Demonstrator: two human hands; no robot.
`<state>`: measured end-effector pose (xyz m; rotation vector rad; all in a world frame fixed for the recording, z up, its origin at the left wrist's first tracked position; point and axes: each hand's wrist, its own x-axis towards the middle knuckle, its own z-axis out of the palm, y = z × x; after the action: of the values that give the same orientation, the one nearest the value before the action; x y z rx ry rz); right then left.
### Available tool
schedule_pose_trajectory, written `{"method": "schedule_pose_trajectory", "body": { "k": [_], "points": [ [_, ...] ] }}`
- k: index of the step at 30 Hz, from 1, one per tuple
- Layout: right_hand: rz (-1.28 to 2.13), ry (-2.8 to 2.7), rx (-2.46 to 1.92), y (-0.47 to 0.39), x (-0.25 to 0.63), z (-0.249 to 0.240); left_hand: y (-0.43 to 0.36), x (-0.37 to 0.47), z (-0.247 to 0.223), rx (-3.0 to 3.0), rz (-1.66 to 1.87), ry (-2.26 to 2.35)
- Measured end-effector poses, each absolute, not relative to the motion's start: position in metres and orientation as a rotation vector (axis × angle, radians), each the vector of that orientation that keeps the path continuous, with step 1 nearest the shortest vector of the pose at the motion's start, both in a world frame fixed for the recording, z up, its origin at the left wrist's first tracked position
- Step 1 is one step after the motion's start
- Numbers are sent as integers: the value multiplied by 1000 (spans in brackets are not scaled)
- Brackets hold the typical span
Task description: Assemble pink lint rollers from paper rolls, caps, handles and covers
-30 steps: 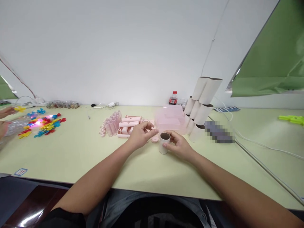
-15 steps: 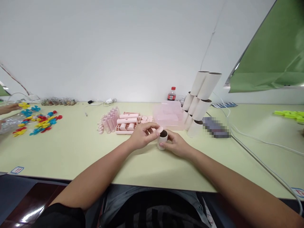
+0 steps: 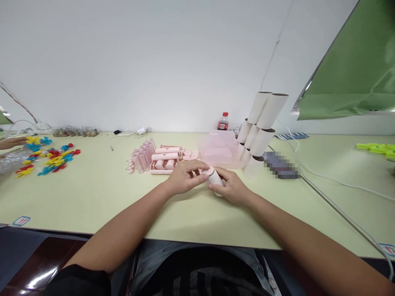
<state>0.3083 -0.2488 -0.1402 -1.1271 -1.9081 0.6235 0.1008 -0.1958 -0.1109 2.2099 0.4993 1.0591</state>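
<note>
A white cardboard tube leans to the left just above or on the table, with my right hand wrapped round its right side. Over the tube's upper end lies a round pink cap, with a thin dark gap along its rim. My left hand grips the cap between thumb and fingers from the left. Just behind my left hand are pink plastic cylinders and frames. Several pink discs lie beside them, and clear pink tubes stand to the left.
White cardboard tubes are stacked in a tall pile at right, beside translucent pink boxes. A cola bottle stands by the wall. A white cable crosses the right side. Another person's hand is at far left near colourful plastic pieces.
The tube has tipped to the left, its top toward my left hand. The pink cap, held above the rim before, now covers the opening.
</note>
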Motion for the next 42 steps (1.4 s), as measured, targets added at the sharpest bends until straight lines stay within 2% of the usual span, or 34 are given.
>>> {"method": "schedule_pose_trajectory", "body": {
  "k": [19, 25, 29, 34, 36, 40, 42],
  "points": [
    [761, -1759, -1126, -250, 306, -137, -192, 101, -121, 2332, 972, 496],
    [741, -1698, -1126, -249, 306, -137, -203, 104, -120, 2381, 1271, 477],
    [691, -1709, -1103, -248, 305, -135, -205, 102, -114, 2546, 998, 349],
    [596, -1680, -1192, -250, 306, -132, -194, 95, -109, 2444, 1293, 653],
    [557, -1660, -1209, -250, 309, -132, -190, 96, -109, 2484, 1160, 843],
    [540, -1646, -1235, -248, 313, -133, -191, 105, -119, 2694, 582, 1097],
    [548, -1643, -1244, -247, 314, -134, -193, 109, -125, 2744, 414, 1180]
  ]
}}
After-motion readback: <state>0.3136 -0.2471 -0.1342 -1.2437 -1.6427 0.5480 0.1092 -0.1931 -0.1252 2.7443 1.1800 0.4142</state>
